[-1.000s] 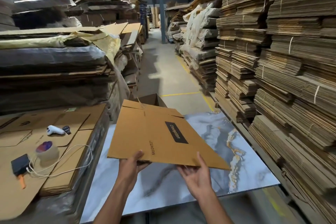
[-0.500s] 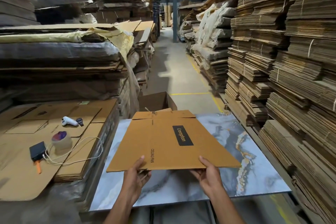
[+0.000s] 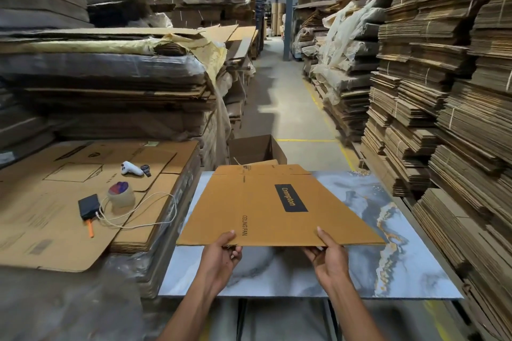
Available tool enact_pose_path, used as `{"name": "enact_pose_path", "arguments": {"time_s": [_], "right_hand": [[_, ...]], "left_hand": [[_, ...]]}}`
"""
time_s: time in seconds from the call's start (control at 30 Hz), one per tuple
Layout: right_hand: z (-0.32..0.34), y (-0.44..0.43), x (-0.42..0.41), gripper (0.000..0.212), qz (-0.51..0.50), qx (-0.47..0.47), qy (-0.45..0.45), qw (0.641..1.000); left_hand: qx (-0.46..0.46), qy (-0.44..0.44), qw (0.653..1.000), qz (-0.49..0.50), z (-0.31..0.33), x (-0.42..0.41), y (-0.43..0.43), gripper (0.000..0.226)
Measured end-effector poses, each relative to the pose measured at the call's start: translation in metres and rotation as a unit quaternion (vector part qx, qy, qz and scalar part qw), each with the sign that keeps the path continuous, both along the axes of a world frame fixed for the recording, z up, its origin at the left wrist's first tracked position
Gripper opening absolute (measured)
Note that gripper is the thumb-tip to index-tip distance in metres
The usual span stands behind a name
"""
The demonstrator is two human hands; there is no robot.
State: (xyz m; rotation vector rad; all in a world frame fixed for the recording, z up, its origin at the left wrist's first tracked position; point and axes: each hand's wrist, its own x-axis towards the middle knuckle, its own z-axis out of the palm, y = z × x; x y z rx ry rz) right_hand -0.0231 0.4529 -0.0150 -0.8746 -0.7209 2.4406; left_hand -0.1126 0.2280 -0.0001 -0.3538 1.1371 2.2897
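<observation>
Flattened carton point(image 3: 277, 205) held in both hands, nothing folded yet!
The left hand point(image 3: 221, 255) and right hand point(image 3: 329, 255) each pinch its near edge, thumbs on top, fingers underneath, holding it low over the marbled tabletop point(image 3: 360, 279). Box not opened out, no flap folded, and the tape roll point(image 3: 121, 196) sits untouched on the cardboard stack point(image 3: 41, 216) to the left.

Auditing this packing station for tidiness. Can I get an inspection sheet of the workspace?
Surface: marble-patterned tabletop.
Job's things: flattened Crompton carton, near edge raised.
Clutter: tape roll, white handheld device, black device, orange pen-like tool on the left cardboard stack.
Grippers: left hand and right hand pinch the carton's near edge.
Cables: white cable loops from the black device.
Surroundings: bundled cardboard stacks line the aisle; open box behind the tabletop.
</observation>
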Motion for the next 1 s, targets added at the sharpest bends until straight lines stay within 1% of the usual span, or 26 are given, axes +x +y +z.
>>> {"name": "enact_pose_path", "arguments": {"time_s": [0.13, 0.23, 0.37, 0.43, 0.53, 0.6, 0.7, 0.83, 0.93, 0.97, 1.0], "right_hand": [[0.015, -0.012, -0.018, 0.029, 0.034, 0.006, 0.029, 0.999], [0.031, -0.02, -0.035, 0.032, 0.078, 0.016, 0.043, 0.996], [0.055, -0.03, -0.052, 0.024, 0.145, 0.029, 0.063, 0.987], [0.062, -0.037, -0.056, 0.027, 0.166, 0.027, 0.077, 0.983], [0.073, -0.05, -0.058, 0.031, 0.232, 0.02, 0.089, 0.968], [0.076, -0.07, -0.057, 0.026, 0.286, 0.01, 0.092, 0.954], [0.076, -0.109, -0.05, 0.022, 0.353, 0.001, 0.099, 0.93], [0.07, -0.178, -0.027, 0.029, 0.445, -0.001, 0.105, 0.889], [0.066, -0.234, 0.003, 0.035, 0.51, 0.009, 0.097, 0.854], [0.065, -0.249, 0.012, 0.034, 0.527, 0.009, 0.098, 0.844], [0.064, -0.268, 0.025, 0.029, 0.552, 0.012, 0.096, 0.828]], "left_hand": [[-0.006, 0.031, 0.999, 0.014, 0.026, 0.0, -0.019, 0.01], [-0.008, 0.064, 0.995, 0.078, 0.044, 0.004, -0.031, 0.005], [-0.002, 0.089, 0.981, 0.175, 0.055, 0.016, -0.046, 0.005], [0.007, 0.1, 0.974, 0.201, 0.061, 0.027, -0.054, 0.009], [0.012, 0.107, 0.961, 0.254, 0.074, 0.056, -0.063, 0.006], [0.004, 0.108, 0.946, 0.305, 0.081, 0.082, -0.078, 0.011], [-0.011, 0.118, 0.921, 0.372, 0.086, 0.124, -0.109, 0.009], [-0.051, 0.118, 0.876, 0.465, 0.094, 0.196, -0.152, 0.019], [-0.057, 0.109, 0.834, 0.538, 0.095, 0.253, -0.184, 0.029], [-0.056, 0.102, 0.823, 0.556, 0.096, 0.27, -0.192, 0.027], [-0.054, 0.097, 0.809, 0.578, 0.095, 0.291, -0.202, 0.024]]}}
